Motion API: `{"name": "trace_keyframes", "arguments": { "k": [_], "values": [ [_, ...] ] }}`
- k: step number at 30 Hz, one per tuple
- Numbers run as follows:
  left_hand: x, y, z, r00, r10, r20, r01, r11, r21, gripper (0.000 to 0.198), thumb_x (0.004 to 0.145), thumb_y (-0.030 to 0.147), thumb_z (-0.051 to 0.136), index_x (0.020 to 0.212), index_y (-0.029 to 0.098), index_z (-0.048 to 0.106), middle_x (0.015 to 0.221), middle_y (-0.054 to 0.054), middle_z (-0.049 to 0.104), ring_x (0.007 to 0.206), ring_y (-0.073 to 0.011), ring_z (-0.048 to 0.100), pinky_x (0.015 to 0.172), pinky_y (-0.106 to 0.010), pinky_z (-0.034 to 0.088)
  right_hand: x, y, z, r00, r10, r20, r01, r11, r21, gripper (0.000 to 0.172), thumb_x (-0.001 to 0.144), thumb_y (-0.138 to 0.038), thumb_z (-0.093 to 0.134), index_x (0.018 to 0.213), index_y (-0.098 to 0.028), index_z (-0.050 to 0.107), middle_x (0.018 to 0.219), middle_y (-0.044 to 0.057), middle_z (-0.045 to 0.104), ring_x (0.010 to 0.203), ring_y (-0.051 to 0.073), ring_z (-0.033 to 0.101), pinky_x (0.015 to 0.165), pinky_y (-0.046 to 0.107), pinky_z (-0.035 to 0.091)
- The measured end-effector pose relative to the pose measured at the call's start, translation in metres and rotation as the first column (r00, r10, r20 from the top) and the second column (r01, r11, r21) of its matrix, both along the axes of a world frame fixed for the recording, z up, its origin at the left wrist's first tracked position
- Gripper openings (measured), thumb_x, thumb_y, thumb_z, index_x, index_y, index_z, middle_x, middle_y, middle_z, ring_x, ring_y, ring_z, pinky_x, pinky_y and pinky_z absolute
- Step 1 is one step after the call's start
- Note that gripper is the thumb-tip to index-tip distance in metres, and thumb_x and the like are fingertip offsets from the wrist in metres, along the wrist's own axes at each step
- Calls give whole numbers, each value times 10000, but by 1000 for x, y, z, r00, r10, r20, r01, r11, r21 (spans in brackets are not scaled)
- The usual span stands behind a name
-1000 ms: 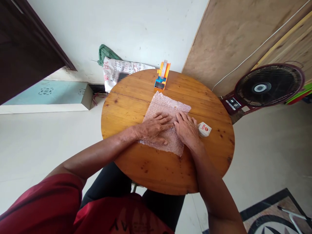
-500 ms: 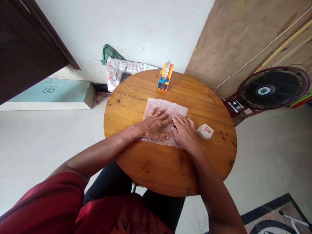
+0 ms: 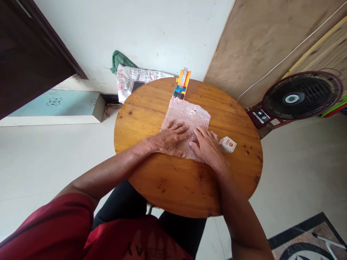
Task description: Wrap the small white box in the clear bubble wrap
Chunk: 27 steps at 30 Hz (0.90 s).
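A pinkish sheet of bubble wrap (image 3: 187,111) lies on the round wooden table (image 3: 173,191) before me. My left hand (image 3: 171,140) rests flat on its left part, fingers spread. On the right part lies my right hand (image 3: 207,144), palm down with the fingers stretched out and the thumb apart. Just right of that hand stands a small white box (image 3: 228,144) with a red mark. An orange and blue tape dispenser (image 3: 182,85) sits at the table's far edge, touching or nearly touching the sheet's far edge.
A dark fan (image 3: 302,95) stands to the right of the table. Behind the table, a printed white sack (image 3: 127,77) and a green bag (image 3: 121,61) lean by the wall. A pale blue-topped ledge (image 3: 59,103) runs along the left.
The far part of the bubble wrap has spread away from me, now reaching the tape dispenser. Both hands stay pressed on the sheet, nearly where they were.
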<state>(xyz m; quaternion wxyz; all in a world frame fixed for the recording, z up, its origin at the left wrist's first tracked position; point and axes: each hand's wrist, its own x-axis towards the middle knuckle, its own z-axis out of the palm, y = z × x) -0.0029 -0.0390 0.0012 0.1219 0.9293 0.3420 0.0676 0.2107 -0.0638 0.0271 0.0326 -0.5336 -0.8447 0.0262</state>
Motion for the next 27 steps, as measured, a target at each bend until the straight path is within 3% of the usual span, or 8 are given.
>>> {"name": "trace_keyframes", "arguments": {
  "k": [7, 12, 17, 23, 27],
  "values": [
    [0, -1, 3, 1000, 12, -24, -13, 999, -33, 979, 803, 755, 559, 1572, 199, 318, 1648, -176, 260, 1546, -409, 119, 1211, -622, 7, 13, 1, 7, 997, 75, -6, -75, 982, -172, 880, 810, -503, 649, 1558, -171, 324, 1636, 142, 308, 1470, 365, 331, 1163, 551, 294],
    [-1, -1, 5, 1000, 6, -30, -7, 999, -53, 969, 798, 730, 584, 1571, 209, 319, 1658, -172, 232, 1549, -406, 98, 1207, -619, -9, 20, 3, 11, 999, 44, 19, -39, 979, -202, 941, 775, -537, 684, 1564, -181, 313, 1633, 160, 306, 1482, 369, 312, 1161, 547, 299],
    [-1, 0, 5, 1000, 3, -19, -4, 998, -62, 975, 792, 722, 598, 1572, 212, 313, 1662, -174, 218, 1547, -408, 110, 1201, -631, -5, 22, 3, 11, 999, 51, 14, -48, 980, -193, 872, 785, -540, 676, 1524, -175, 391, 1612, 162, 344, 1452, 369, 359, 1150, 525, 324],
    [-1, 0, 2, 1000, -8, -3, 8, 999, -35, 971, 780, 723, 616, 1557, 208, 346, 1650, -191, 244, 1538, -422, 141, 1198, -643, 9, 19, 5, 6, 991, -13, -132, 4, 997, -71, 565, 947, -422, 496, 1457, -178, 476, 1491, 133, 526, 1364, 315, 481, 1116, 488, 373],
    [-1, -1, 2, 1000, -5, 27, 5, 1000, -13, 919, 797, 740, 597, 1527, 214, 410, 1630, -196, 293, 1521, -430, 193, 1194, -652, 51, 11, 8, -2, 991, -28, -133, 26, 1000, -15, 492, 994, -357, 395, 1429, -158, 511, 1490, 140, 525, 1354, 319, 481, 1095, 492, 384]
  ]
}}
